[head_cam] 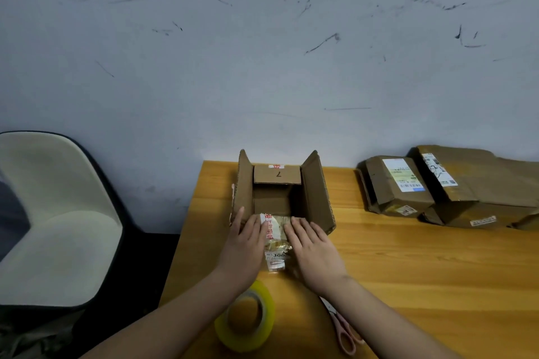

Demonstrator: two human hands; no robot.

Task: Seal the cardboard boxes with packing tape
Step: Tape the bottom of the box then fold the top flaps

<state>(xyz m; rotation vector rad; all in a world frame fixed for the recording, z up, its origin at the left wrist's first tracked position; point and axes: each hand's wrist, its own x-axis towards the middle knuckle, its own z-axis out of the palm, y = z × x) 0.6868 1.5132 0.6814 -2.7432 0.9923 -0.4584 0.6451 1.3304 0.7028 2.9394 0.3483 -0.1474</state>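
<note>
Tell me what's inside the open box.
The box shows only bare cardboard walls and floor toward its far side. The near part of the inside is hidden by the near flap and both hands, left and right, pressing on it.

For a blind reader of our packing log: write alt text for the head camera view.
Two hands, the left hand and right hand, press flat on the near flap of an open cardboard box on a wooden table. A roll of yellowish packing tape and pink-handled scissors lie nearer the person; more boxes are stacked at right.
</note>
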